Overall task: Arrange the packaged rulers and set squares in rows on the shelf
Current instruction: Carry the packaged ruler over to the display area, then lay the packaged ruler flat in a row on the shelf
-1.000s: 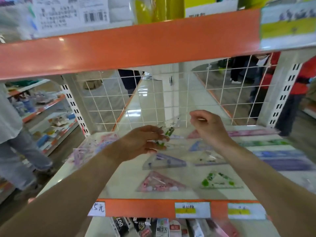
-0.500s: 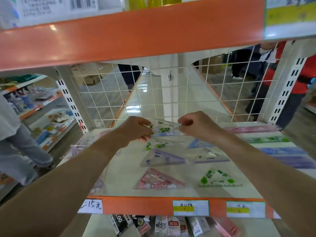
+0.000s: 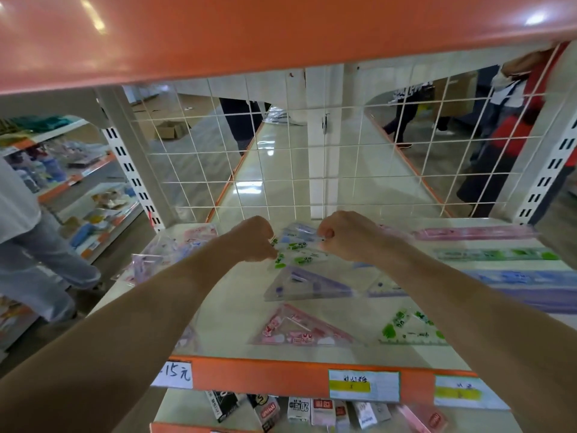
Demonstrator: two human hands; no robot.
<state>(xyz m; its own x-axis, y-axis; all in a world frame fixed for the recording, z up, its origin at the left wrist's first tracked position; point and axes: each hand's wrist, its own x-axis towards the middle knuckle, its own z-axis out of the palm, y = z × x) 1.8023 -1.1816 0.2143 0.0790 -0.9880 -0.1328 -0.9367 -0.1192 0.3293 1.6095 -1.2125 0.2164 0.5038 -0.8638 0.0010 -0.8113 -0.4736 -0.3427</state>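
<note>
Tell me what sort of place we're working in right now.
Most likely a retail shop, in a stationery aisle. Price tags line the orange shelf edge, packaged set squares and rulers lie displayed on the shelf, and another stocked shelf unit stands across the aisle to the left.

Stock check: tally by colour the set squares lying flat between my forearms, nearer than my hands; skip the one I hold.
Purple set squares: 2
Pink set square: 1
Green set square: 1
Total: 4, without the held green set square.
</note>
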